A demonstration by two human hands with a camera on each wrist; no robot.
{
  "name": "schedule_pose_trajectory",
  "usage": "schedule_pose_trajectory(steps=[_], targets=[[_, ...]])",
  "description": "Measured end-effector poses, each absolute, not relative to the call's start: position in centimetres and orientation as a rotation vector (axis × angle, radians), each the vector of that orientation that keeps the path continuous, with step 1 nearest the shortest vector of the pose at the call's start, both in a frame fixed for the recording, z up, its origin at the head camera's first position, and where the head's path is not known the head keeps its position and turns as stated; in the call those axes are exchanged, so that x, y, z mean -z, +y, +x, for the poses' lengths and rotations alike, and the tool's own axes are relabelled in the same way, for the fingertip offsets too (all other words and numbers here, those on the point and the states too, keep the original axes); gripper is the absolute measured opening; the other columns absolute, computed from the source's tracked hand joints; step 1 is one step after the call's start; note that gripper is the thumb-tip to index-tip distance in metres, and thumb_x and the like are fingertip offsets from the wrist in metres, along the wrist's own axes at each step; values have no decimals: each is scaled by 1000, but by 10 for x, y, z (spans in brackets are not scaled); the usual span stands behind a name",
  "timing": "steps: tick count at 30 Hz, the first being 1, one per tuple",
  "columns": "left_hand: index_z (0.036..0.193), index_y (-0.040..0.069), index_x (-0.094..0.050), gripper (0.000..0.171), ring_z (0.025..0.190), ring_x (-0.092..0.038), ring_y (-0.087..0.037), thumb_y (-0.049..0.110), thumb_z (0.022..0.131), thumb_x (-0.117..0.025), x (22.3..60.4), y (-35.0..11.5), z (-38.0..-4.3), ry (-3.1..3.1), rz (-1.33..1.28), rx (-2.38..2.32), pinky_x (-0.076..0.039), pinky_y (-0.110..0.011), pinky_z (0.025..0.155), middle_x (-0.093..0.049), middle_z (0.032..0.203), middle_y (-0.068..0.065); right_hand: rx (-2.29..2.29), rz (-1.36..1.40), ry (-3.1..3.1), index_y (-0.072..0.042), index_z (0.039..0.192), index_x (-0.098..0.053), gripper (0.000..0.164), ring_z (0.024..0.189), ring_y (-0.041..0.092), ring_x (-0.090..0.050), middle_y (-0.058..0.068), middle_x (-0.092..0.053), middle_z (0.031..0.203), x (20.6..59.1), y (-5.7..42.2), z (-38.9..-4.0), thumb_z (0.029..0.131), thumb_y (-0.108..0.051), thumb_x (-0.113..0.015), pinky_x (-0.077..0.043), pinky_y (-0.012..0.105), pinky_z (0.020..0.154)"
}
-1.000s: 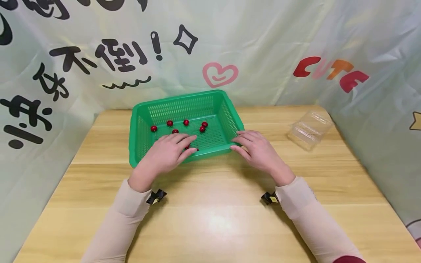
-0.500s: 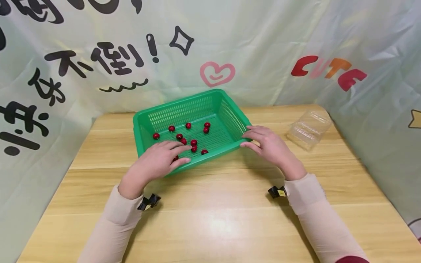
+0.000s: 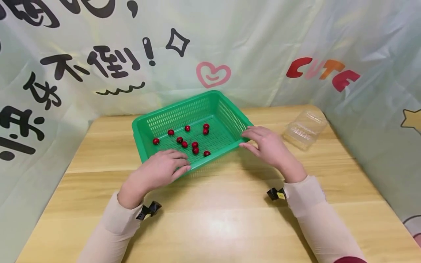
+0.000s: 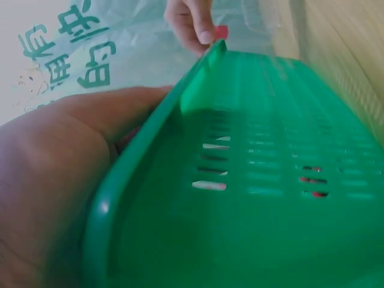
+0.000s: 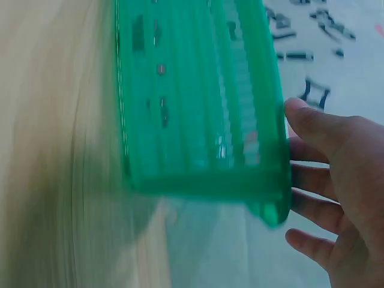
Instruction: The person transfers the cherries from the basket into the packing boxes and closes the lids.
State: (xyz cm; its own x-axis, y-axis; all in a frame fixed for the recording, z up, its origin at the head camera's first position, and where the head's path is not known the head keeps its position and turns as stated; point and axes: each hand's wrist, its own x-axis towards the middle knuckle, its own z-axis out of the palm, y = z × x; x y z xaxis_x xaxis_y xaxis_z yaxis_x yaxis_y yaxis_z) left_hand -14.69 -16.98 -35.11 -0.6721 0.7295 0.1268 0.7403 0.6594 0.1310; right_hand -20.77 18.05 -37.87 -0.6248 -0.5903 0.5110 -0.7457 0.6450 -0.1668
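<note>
Green basket (image 3: 230, 118) sits over the table (image 3: 217, 219); can't tell whether its base touches. Red cherries (image 3: 184, 144) lie scattered inside it; clear container (image 3: 306, 129) stands apart, to its right. Your left hand (image 3: 161, 168) grips its near rim, left end, fingers bent over the inside; your right hand (image 3: 268, 146), half-curled, pinches its near right corner. Risk: uneven lift or slipping thumb could tip it, rolling cherries into one corner. Right wrist view shows thumb and fingers either side of the rim; only the head view shows whole cherries.
</note>
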Motion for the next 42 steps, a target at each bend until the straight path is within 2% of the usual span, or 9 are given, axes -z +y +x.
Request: schedule_pose_trajectory(steps=[4,6,11,14,17,24,27,33,42], targets=[[111,11,-74,26,111,-61,-27,28,98,-58,353,-167,-140,-2802,-1244,252,-47,-44,98,-68,114,-4,-523,1186,-2414,-2,115,-68,57,117,36,-58,15,-67,117,382,158,-191,99,-52,-45,-40,54,103],[110,11,-74,26,111,-61,-27,27,98,-58,354,-166,-139,-2792,-1245,247,-47,-44,98,-69,114,-4,-517,1249,-2403,-3,119,-67,59,119,34,-57,13,-66,119,384,147,-184,100,-53,-41,-38,54,105],[110,13,-74,26,112,-61,-25,28,99,-56,353,-161,-139,-2792,-1226,243,-47,-44,98,-69,114,-2,-508,1332,-2363,-7,123,-66,36,120,28,-57,7,-66,120,384,131,-176,95,-31,-63,-36,53,106],[112,13,-74,27,112,-61,-26,30,99,-56,352,-158,-139,-2791,-1228,245,-47,-45,97,-69,114,-2,-508,1350,-2332,-8,121,-68,33,116,26,-60,6,-68,118,383,130,-178,88,-13,-71,-39,52,105],[114,11,-73,29,111,-61,-27,30,99,-56,350,-156,-137,-2769,-1277,258,-47,-46,96,-69,114,-4,-514,1372,-2309,-8,117,-70,33,109,24,-63,5,-70,113,383,136,-181,85,-4,-72,-43,50,101],[116,10,-72,29,110,-62,-26,29,98,-58,348,-157,-135,-2680,-1350,300,-47,-42,98,-69,113,-4,-578,1373,-2364,-6,110,-73,28,105,27,-65,7,-71,108,373,155,-186,83,0,-73,-45,47,101],[114,11,-72,27,110,-62,-24,27,97,-61,347,-159,-137,-2667,-1349,325,-46,-41,99,-69,112,-3,-611,1331,-2484,-6,111,-72,25,111,28,-63,7,-70,112,367,165,-186,87,-5,-71,-41,49,104],[114,14,-73,27,111,-61,-23,30,96,-62,349,-162,-137,-2725,-1311,350,-47,-41,97,-69,112,-1,-655,1141,-2744,-10,114,-71,29,125,35,-53,8,-68,118,361,179,-186,94,-30,-65,-37,51,107],[125,15,-68,49,118,-58,-24,51,95,-55,355,-162,-139,-2793,-1311,340,-43,-44,103,-67,121,-1,-660,948,-2802,-13,106,-71,24,126,42,-50,11,-67,116,364,191,-195,96,-33,-62,-39,54,104]])
